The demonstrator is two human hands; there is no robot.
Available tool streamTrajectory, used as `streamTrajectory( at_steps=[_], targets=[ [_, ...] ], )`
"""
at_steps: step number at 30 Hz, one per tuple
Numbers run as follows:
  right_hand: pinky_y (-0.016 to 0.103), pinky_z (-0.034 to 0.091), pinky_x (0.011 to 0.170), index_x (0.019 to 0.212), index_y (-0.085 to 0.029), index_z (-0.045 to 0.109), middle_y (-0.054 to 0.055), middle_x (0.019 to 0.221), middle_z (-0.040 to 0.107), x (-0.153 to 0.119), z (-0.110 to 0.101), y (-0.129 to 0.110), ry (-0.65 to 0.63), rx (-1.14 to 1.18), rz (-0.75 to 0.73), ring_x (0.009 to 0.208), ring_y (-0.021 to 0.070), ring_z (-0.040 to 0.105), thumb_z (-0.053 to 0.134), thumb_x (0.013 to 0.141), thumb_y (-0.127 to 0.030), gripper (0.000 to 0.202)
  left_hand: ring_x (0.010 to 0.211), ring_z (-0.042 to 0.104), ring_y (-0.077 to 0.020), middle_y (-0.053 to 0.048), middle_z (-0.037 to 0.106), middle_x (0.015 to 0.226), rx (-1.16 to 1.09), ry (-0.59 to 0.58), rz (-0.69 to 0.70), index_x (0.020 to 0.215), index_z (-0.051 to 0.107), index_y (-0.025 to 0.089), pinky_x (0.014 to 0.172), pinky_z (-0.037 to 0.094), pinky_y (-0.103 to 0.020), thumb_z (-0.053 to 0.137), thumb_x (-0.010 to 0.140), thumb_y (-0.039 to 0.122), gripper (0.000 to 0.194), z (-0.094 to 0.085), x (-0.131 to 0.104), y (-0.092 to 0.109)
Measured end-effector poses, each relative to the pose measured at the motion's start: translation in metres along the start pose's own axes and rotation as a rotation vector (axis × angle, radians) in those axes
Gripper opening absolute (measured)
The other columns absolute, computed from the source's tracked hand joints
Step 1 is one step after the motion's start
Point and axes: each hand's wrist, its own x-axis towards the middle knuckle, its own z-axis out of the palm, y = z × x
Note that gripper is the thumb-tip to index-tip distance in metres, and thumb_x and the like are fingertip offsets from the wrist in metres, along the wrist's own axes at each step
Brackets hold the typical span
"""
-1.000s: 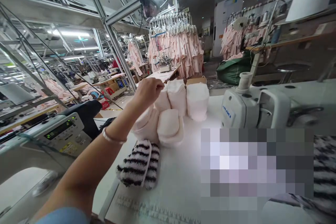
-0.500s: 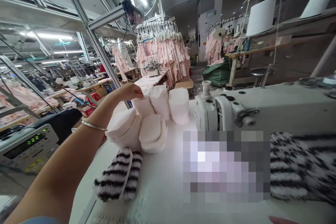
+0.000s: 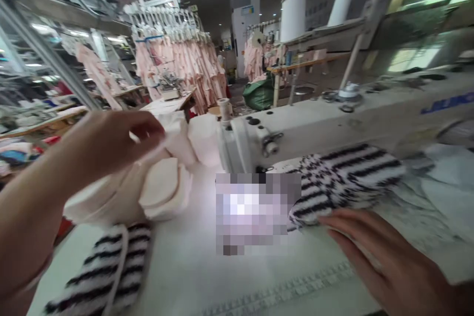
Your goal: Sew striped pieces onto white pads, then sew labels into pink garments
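Note:
My left hand (image 3: 114, 140) hovers over the stacks of white fabric pieces (image 3: 166, 185), blurred by motion. Its thumb and fingers come together in a pinch; what is between them, if anything, cannot be made out. Below it on the table lies a folded black-and-white striped fuzzy piece (image 3: 107, 271) with a pale edge. My right hand (image 3: 385, 252), fingers stretched out, is at the lower right. Its fingertips are at the near edge of another striped fuzzy piece (image 3: 344, 177), which lies beside the sewing machine head (image 3: 240, 143). A pixelated patch hides the needle area.
The machine arm (image 3: 333, 118) runs across the right side. A ruler strip (image 3: 281, 289) marks the table's front. White thread cones (image 3: 294, 17) stand behind. Pink garments (image 3: 177, 64) hang on racks farther back, near a green sack (image 3: 258, 94).
The view has swung to the right. My left hand has lifted off the back white stack and come nearer. My right hand has come into view beside the striped piece.

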Motion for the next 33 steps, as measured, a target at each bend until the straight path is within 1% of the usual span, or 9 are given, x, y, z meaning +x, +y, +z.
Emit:
streamTrajectory(
  at_steps=[2, 4, 8, 14, 20, 23, 28, 31, 33],
  targets=[
    [0.029, 0.047, 0.079, 0.105, -0.024, 0.060, 0.005, 0.104, 0.059, 0.012, 0.000, 0.006, -0.057, -0.089, -0.113, 0.099, 0.0192, 0.056, 0.045, 0.092, -0.028, 0.021, 0.045, 0.051, -0.0025, 0.006, 0.059, 0.056, -0.218, -0.080, 0.190, 0.078, 0.067, 0.016, 0.050, 0.033, -0.011, 0.045, 0.075, 0.031, 0.027, 0.025, -0.037, 0.039],
    [0.030, 0.047, 0.077, 0.103, -0.019, 0.060, 0.007, 0.100, 0.059, 0.020, 0.006, 0.011, -0.109, -0.114, -0.139, 0.097, 0.0196, 0.055, 0.042, 0.093, -0.022, 0.021, 0.050, 0.055, -0.0056, 0.002, 0.062, 0.065, -0.427, -0.275, 0.338, 0.077, 0.063, 0.018, 0.048, 0.039, -0.013, 0.043, 0.078, 0.018, 0.020, 0.053, -0.074, 0.074],
    [0.028, 0.046, 0.065, 0.082, -0.018, 0.057, 0.004, 0.080, 0.059, 0.035, 0.016, 0.018, -0.192, -0.064, -0.081, 0.076, 0.0162, 0.056, 0.039, 0.092, -0.018, 0.020, 0.061, 0.060, -0.0126, -0.003, 0.064, 0.082, -0.594, -0.497, 0.312, 0.091, 0.061, 0.019, 0.056, 0.048, -0.023, 0.048, 0.086, 0.024, 0.015, 0.087, -0.107, 0.114],
    [0.022, 0.043, 0.054, 0.083, -0.020, 0.053, 0.001, 0.077, 0.059, 0.050, 0.007, 0.009, -0.160, -0.023, 0.034, 0.065, 0.0118, 0.056, 0.040, 0.092, -0.021, 0.016, 0.068, 0.060, -0.0111, -0.004, 0.061, 0.088, -0.818, -0.579, 0.258, 0.096, 0.060, 0.020, 0.060, 0.049, -0.020, 0.048, 0.084, 0.018, 0.017, 0.095, -0.103, 0.123],
    [0.039, 0.042, 0.088, 0.100, -0.015, 0.059, 0.011, 0.103, 0.057, 0.049, -0.024, 0.005, 0.130, -0.317, -0.113, 0.100, 0.0242, 0.051, 0.047, 0.090, -0.020, 0.017, 0.068, 0.061, -0.0110, -0.005, 0.062, 0.087, -0.882, -0.541, 0.396, 0.097, 0.060, 0.018, 0.058, 0.049, -0.017, 0.049, 0.081, 0.012, 0.021, 0.112, -0.110, 0.122],
    [0.045, 0.044, 0.085, 0.097, -0.013, 0.061, 0.012, 0.098, 0.059, 0.054, -0.037, 0.026, 0.177, -0.416, -0.081, 0.096, 0.0273, 0.052, 0.048, 0.089, -0.025, 0.019, 0.068, 0.062, -0.0093, -0.004, 0.063, 0.091, -0.962, -0.602, 0.350, 0.096, 0.062, 0.021, 0.058, 0.049, -0.015, 0.049, 0.083, 0.015, 0.020, 0.103, -0.107, 0.125],
    [0.035, 0.048, 0.070, 0.078, -0.020, 0.062, 0.003, 0.083, 0.064, 0.067, -0.047, 0.049, 0.138, -0.281, 0.048, 0.082, 0.0210, 0.057, 0.050, 0.086, -0.022, 0.014, 0.072, 0.063, -0.0100, -0.004, 0.063, 0.096, -1.110, -0.772, 0.292, 0.091, 0.067, 0.021, 0.064, 0.049, -0.016, 0.051, 0.082, 0.016, 0.019, 0.092, -0.098, 0.141],
    [0.033, 0.049, 0.070, 0.079, -0.020, 0.061, 0.002, 0.082, 0.064, 0.073, -0.053, 0.037, 0.220, -0.288, 0.066, 0.079, 0.0188, 0.057, 0.052, 0.084, -0.017, 0.011, 0.078, 0.064, -0.0143, -0.008, 0.065, 0.096, -1.298, -0.927, 0.292, 0.093, 0.069, 0.018, 0.071, 0.050, -0.022, 0.055, 0.083, 0.024, 0.018, 0.091, -0.091, 0.155],
    [0.035, 0.048, 0.077, 0.086, -0.016, 0.062, 0.006, 0.088, 0.064, 0.070, -0.056, 0.018, 0.276, -0.302, -0.043, 0.086, 0.0196, 0.057, 0.051, 0.085, -0.013, 0.011, 0.088, 0.064, -0.0190, -0.011, 0.066, 0.099, -1.580, -1.016, 0.186, 0.102, 0.066, 0.016, 0.079, 0.050, -0.028, 0.062, 0.081, 0.032, 0.027, 0.089, -0.086, 0.164]
  ],
)
